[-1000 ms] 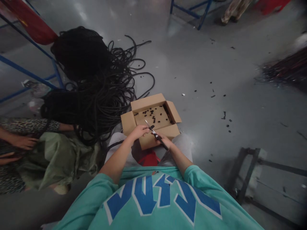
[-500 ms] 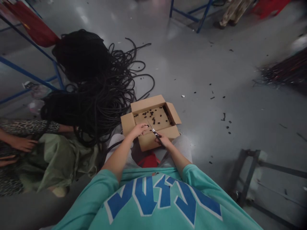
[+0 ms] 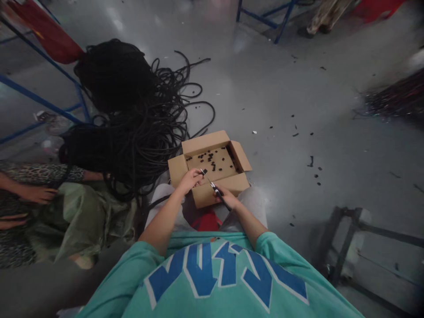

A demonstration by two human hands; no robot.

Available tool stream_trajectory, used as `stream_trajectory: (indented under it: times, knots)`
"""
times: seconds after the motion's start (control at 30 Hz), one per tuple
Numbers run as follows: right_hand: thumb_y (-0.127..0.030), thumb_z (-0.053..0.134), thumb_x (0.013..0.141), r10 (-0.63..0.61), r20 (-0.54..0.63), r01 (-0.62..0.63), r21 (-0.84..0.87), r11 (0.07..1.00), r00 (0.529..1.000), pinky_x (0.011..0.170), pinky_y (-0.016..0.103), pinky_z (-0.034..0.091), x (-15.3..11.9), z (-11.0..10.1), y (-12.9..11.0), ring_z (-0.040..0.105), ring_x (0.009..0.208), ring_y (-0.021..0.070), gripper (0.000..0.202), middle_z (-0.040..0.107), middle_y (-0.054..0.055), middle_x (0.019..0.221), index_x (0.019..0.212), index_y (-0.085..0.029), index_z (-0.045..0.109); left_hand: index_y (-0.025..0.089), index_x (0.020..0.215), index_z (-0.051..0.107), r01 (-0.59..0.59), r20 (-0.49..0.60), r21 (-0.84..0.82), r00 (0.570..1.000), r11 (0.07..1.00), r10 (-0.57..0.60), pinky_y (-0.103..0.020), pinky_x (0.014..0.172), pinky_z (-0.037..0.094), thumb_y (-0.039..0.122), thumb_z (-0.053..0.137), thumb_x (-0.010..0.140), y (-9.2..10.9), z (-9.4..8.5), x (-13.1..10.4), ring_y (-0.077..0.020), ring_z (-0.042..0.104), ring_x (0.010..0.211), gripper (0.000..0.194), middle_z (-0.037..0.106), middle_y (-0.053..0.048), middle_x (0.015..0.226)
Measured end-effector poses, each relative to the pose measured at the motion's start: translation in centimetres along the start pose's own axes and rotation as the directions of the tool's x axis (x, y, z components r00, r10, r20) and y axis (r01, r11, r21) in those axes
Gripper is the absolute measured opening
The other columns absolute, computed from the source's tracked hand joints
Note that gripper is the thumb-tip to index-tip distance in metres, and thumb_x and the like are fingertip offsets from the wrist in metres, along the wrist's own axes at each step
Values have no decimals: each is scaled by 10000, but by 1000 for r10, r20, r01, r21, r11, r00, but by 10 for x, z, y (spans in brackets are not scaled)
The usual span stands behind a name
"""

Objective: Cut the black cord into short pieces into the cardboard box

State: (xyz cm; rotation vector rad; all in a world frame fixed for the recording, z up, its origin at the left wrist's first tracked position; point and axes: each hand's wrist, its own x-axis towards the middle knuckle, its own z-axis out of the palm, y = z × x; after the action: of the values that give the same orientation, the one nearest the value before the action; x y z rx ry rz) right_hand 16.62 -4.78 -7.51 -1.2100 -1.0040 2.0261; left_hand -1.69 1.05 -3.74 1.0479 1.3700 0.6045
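Note:
My left hand point(image 3: 192, 180) is closed around the end of a black tube point(image 3: 204, 171), whose short tip pokes out past the fingertips. A length of similar black tube also shows beside my left forearm. In my right hand point(image 3: 227, 197) is a pair of scissors point(image 3: 213, 186) with dark handles, pointing up and left toward the tube end; the thin blades are hard to make out. Both hands are over the near side of an open cardboard box point(image 3: 207, 195). Small black cut pieces point(image 3: 210, 157) lie scattered on its bottom.
A large heap of black tubing point(image 3: 115, 79) lies on the floor to the left. Beside me at the left sits another person, one hand point(image 3: 38, 194) visible. Blue metal frames point(image 3: 281, 24) stand further off; a dark metal frame point(image 3: 347, 238) is at the right.
The black tube end now sticks out more clearly from my left fingers. The scissors have shifted slightly down and right. The whole view has moved a little.

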Motion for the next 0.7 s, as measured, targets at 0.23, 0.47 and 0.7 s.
stream_trajectory:
  times: [0.23,0.47,0.7]
  knots:
    - [-97,573,477,-9,-3,9,7,1000,1000,580,205,387,5,-1,7,478,686,100,717,512,-9,797,1169,-230,444,114,773,503,22,64,53,998,998,-25,-153,351,283,229,552,677,9,7,-7,-41,452,378,158,533,18,540]
    - [-120,577,504,-52,0,51,-136,989,999,641,237,407,3,-6,6,496,779,133,691,536,16,968,1173,-242,453,114,740,511,39,103,162,993,986,-56,-155,342,273,223,512,688,18,7,-10,-34,422,354,121,525,24,524]
    - [-158,557,508,-130,-8,125,-235,964,991,728,260,379,1,-4,-5,492,880,170,566,561,9,997,1073,-190,551,107,777,545,12,127,191,991,981,-37,-158,357,268,262,526,677,15,3,-6,-35,424,368,186,528,21,545]
